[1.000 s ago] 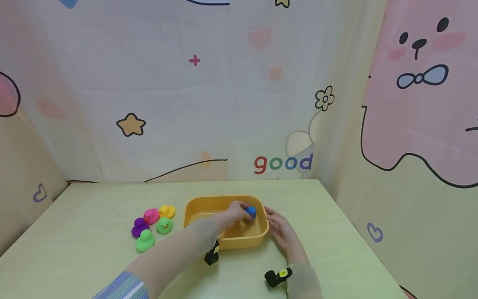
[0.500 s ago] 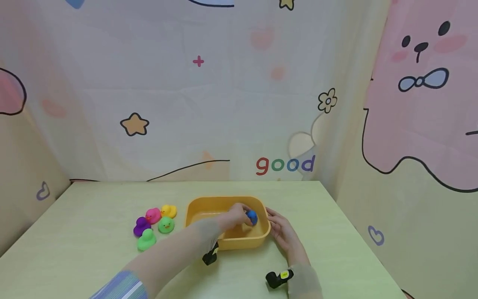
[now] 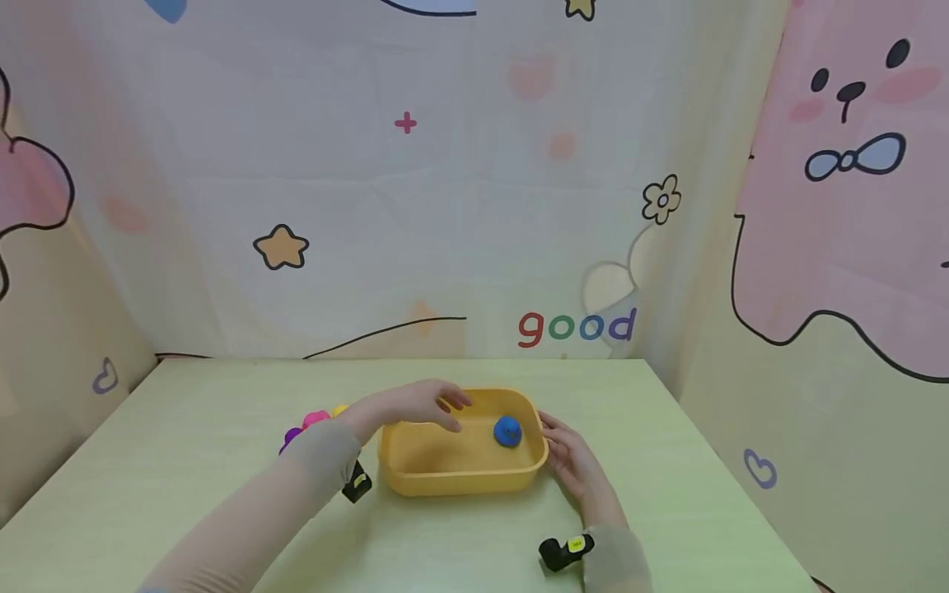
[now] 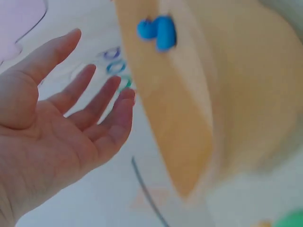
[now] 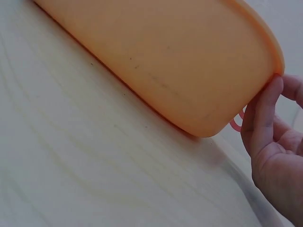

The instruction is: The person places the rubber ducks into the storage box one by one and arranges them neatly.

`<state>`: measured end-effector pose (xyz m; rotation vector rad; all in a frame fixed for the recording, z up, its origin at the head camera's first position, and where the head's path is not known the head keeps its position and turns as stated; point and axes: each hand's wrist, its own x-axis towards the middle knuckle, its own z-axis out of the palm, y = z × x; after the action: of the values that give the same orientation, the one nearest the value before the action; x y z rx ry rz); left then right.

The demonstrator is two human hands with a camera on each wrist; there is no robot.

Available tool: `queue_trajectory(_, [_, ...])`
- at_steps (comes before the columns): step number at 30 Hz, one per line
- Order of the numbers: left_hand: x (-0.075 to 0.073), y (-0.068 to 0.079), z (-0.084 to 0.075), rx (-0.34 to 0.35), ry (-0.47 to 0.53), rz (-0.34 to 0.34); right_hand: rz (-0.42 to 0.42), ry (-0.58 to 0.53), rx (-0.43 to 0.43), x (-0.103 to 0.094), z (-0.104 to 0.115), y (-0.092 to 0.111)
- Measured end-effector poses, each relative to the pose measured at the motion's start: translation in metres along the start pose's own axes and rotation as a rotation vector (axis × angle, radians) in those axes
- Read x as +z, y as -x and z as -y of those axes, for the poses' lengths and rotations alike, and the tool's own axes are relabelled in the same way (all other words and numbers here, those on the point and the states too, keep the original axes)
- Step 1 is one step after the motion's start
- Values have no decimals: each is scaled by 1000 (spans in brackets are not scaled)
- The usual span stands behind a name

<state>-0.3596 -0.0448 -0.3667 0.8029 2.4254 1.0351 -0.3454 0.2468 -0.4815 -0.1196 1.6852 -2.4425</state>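
Observation:
A blue rubber duck (image 3: 507, 431) sits on the floor of a yellow-orange plastic basin (image 3: 463, 484), near its right end. Over the basin's left part hovers my left hand (image 3: 426, 403), fingers loosely spread and holding nothing. The left wrist view shows its bare palm (image 4: 61, 127), with the duck (image 4: 163, 33) well beyond the fingertips. My right hand (image 3: 577, 461) stays at the basin's right side. In the right wrist view, its relaxed fingers (image 5: 266, 111) touch the outer wall just under the rim.
Left of the basin, pink (image 3: 316, 417), purple (image 3: 292, 436) and yellow (image 3: 339, 409) ducks show partly behind my left forearm. A green duck (image 4: 291, 220) edges into the left wrist view. A printed cloth (image 3: 474, 206) walls the table's back.
My left hand has let go of the blue duck inside the basin and moved up and to the left, its arm now covering the green ducks. The right hand keeps its place.

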Motion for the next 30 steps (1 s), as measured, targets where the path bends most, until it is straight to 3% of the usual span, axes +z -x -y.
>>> queue_trajectory(6, [-31, 40, 24, 75, -50, -108, -29, -7, 3, -1, -1, 0])
queue_trajectory(14, [-55, 86, 71, 58, -53, -295, -38, -4, -19, -3, -2, -2])
queue_trajectory(21, [-61, 118, 113, -8, 9, -342, 4, -16, -21, -1, -1, -1])
queue_trajectory(30, [-54, 144, 148, -110, 70, -365, -17, -24, 9, 2, 1, -2])
